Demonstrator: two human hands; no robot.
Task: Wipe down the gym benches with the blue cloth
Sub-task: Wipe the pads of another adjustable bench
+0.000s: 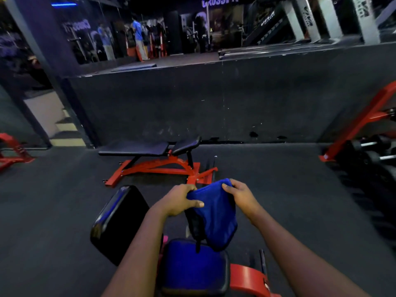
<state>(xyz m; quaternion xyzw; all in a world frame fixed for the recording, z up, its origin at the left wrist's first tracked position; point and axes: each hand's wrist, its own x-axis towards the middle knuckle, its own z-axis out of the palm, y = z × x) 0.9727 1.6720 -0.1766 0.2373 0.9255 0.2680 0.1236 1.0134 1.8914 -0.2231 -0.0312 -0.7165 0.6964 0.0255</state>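
Head | left hand point(181, 200) grip pinches blue cloth point(214, 215) | right hand point(241, 195) grip pinches cloth

Dark floor point(53, 211), grey wall point(235, 99), pale stairs point(66, 133) left

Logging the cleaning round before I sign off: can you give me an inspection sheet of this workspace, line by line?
Surface: dark floor; near bench's seat pad sits below the hands.
Job's things: blue cloth held up above the near bench; second bench, red-framed, stands ahead.
Clutter: nothing seen.
Hands: left hand and right hand each grip the cloth's top edge with curled fingers.
Cables: nothing seen.
Surroundings: red dumbbell rack at right, stairs at left, a person far off.
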